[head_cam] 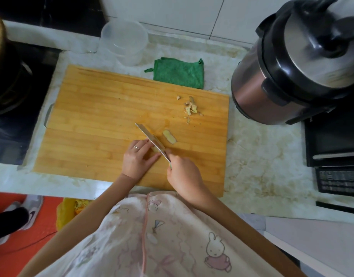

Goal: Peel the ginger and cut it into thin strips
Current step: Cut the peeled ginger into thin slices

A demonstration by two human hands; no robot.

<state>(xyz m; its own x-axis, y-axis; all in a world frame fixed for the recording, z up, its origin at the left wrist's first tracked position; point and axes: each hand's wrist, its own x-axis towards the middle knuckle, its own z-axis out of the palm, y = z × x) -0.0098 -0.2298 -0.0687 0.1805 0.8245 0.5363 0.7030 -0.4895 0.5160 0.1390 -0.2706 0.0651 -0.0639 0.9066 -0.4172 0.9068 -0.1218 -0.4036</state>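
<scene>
So the right grip (182,172) is wrapped round the knife (152,139), and the left grip (138,158) pinches the ginger (155,150) mid-frame on the board (92,116). Those fingertips (147,141) sit right against it, so if that tiny piece rolls, someone probably gets a nick.

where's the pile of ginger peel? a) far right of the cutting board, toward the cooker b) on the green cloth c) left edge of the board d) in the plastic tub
a: the peel scraps lie on the cutting board's far right part, on the cooker's side.
</scene>
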